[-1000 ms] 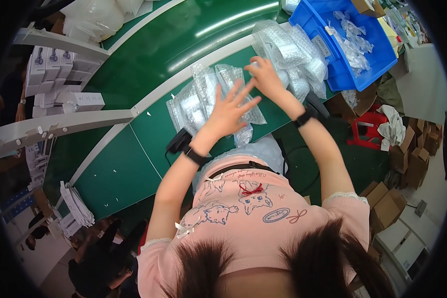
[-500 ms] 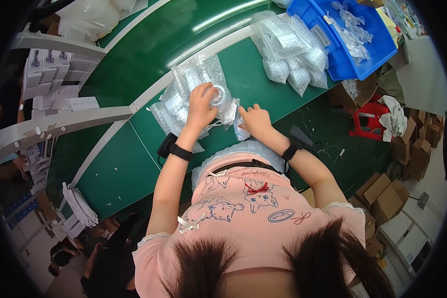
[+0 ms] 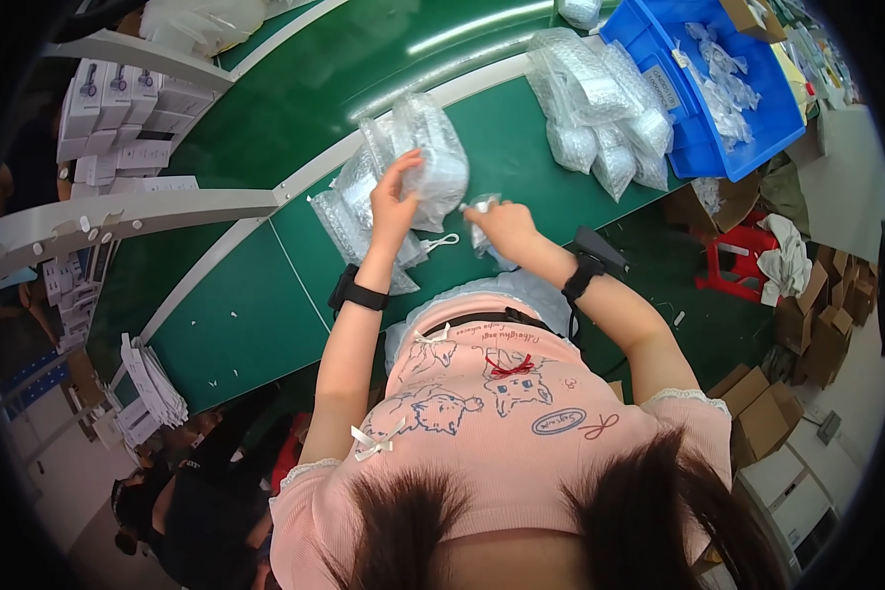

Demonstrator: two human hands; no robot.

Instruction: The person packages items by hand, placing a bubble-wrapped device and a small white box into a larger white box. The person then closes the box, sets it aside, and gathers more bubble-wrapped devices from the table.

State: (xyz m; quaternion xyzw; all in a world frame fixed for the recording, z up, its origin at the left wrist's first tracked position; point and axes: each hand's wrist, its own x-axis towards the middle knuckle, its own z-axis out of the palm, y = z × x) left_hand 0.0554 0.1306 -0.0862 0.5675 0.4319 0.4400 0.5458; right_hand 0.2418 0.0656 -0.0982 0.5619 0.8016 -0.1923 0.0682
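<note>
My left hand grips a clear bubble-wrap pouch, lifting it off a small stack of the same pouches on the green table. My right hand pinches a small clear bag just right of that pouch. A thin white cable piece lies on the table between my wrists. Both wrists wear dark bands.
A heap of bubble-wrap pouches lies at the far right of the table beside a blue bin of small clear parts. White boxes sit on a shelf at left. Cardboard boxes and a red stool stand on the floor at right.
Both hands drew back from the far heap to the near stack. The left hand took hold of a pouch and raised it; the right hand picked up a small bag.
</note>
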